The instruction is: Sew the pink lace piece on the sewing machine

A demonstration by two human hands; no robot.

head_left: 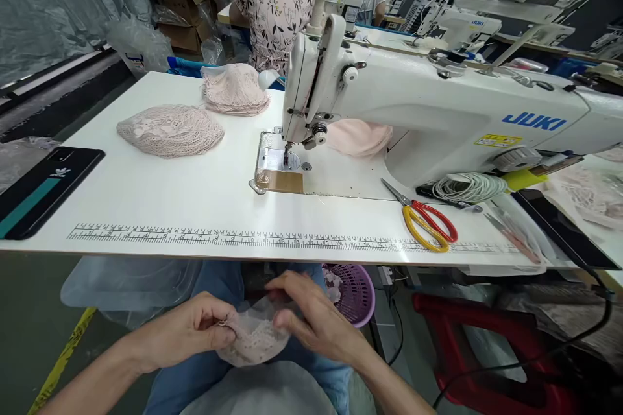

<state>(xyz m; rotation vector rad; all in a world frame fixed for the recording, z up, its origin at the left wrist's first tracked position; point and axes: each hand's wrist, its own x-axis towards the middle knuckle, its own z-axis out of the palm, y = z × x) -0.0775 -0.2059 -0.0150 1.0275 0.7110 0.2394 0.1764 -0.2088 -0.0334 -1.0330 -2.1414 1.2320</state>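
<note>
Over my lap, below the table's front edge, a pale pink lace fabric cup (pixel 256 340) is stretched between my two hands. My left hand (pixel 202 331) pinches its left edge between thumb and fingers. With thumb and bent fingers, my right hand (pixel 314 318) grips the sheer upper right part. Above on the table stands a white sewing machine (pixel 428 104), its needle and presser foot (pixel 287 154) over the metal plate. Stacks of pink lace pieces (pixel 170 131) and lighter pink pieces (pixel 235 89) lie left of the machine.
Red-and-yellow scissors (pixel 423 220) lie near the table's front edge, by a printed ruler scale (pixel 243 238). A dark phone (pixel 46 191) is at left. A purple basket (pixel 357 295) and red stool (pixel 487 350) stand below. Another person (pixel 277 6) sits beyond the table.
</note>
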